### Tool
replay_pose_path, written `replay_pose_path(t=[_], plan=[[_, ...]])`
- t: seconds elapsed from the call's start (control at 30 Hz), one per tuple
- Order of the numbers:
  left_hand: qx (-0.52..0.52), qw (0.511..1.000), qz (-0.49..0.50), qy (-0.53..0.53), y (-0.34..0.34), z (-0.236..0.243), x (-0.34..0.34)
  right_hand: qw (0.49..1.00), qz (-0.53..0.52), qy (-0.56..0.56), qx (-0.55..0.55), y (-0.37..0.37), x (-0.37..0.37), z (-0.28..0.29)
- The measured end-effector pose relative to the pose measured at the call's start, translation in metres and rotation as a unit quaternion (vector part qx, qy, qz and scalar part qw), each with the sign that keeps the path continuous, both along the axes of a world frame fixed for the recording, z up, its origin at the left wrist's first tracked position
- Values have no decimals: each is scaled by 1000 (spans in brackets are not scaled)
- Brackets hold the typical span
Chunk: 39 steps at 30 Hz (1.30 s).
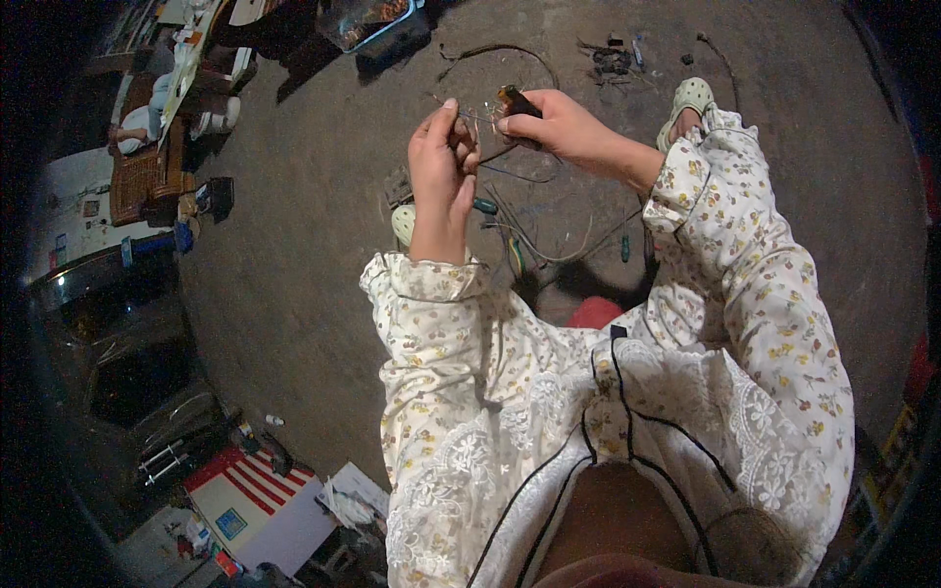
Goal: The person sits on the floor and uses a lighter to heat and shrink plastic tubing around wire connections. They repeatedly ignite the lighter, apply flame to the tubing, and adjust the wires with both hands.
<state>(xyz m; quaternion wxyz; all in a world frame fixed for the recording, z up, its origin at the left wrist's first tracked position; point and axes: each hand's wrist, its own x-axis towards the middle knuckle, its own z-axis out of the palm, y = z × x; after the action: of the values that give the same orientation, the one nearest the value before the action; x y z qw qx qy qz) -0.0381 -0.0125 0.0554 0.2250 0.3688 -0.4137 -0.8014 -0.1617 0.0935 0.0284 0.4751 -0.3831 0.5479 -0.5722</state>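
My left hand (443, 165) is closed, its thumb and fingers pinching a thin wire (472, 117). Facing it, my right hand (569, 125) grips a dark hand tool (512, 102) with an orange-brown patch at its end; its exact kind I cannot make out. Thin bright strands show between the two hands. On the floor below lie a green-handled tool (485, 206) near my left wrist, loose cables (564, 258), and a second green-handled tool (625, 248).
Beyond my hands lies a curved dark cable (500, 48). A pile of dark parts (613, 63) lies farther right. A blue-rimmed plastic bin (387, 34) stands at the far left. A red seat (595, 314) shows between my legs. Another person (137, 127) sits at the left.
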Motion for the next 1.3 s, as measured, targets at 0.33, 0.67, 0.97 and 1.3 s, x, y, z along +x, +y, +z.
replay_pose_path(t=[0.33,0.67,0.97,1.3], plan=[[232,965,25,122,-17,19,-18,992,-85,-55,-77,-3,11,10],[297,943,88,120,-30,20,-26,992,-89,-70,-52,-2,9,9],[146,951,-102,254,-20,27,-2,987,15,-161,12,-2,-7,5],[209,969,-92,99,-26,1,44,982,46,-149,104,27,24,7]])
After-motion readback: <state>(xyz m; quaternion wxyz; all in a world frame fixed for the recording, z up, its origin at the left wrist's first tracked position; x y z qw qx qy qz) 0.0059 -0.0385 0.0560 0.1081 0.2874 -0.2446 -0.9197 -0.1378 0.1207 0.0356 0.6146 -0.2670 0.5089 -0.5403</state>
